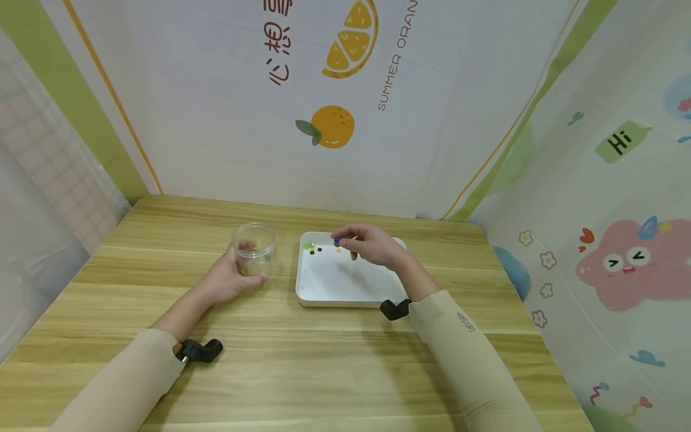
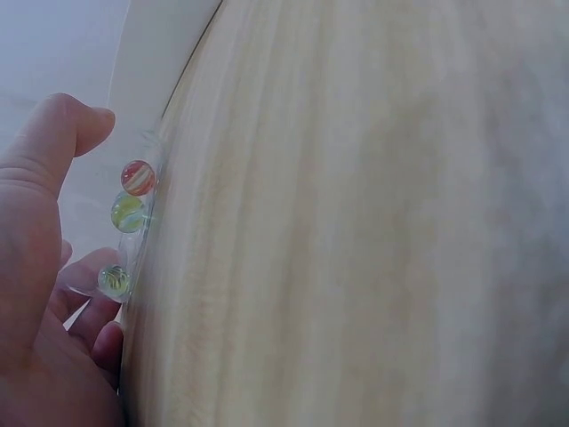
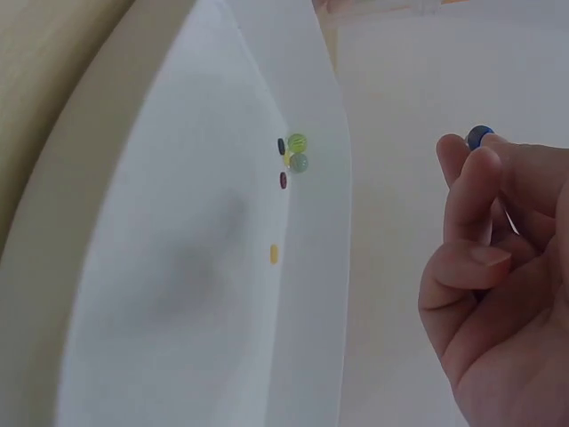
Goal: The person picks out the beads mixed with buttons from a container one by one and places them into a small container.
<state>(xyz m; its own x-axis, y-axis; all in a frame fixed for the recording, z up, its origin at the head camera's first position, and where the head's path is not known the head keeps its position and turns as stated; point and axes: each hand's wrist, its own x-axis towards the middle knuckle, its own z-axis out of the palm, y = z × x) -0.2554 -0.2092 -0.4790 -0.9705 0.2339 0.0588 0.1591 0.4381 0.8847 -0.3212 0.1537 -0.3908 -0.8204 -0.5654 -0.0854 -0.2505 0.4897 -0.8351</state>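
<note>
My left hand (image 1: 229,281) grips a clear, open-topped jar (image 1: 254,247) from its left side, left of the tray. Through the jar's wall, the left wrist view reveals a red-and-white marble (image 2: 138,178), a yellow-green marble (image 2: 127,212) and another greenish marble (image 2: 114,282) near its bottom. My right hand (image 1: 375,245) pinches a dark blue marble (image 3: 480,136) between thumb and fingertips above the tray's far side. On the white tray (image 1: 345,285) are a green marble (image 3: 297,142), a pale marble (image 3: 299,163) and several small flat pieces, including a yellow one (image 3: 274,254).
The tray rests on a wood-grain table (image 1: 281,366). A printed curtain (image 1: 227,120) hangs along the table's far edge, and another patterned curtain (image 1: 567,180) hangs at the right. Both wrists wear black camera mounts, the left mount (image 1: 201,350) close over the table.
</note>
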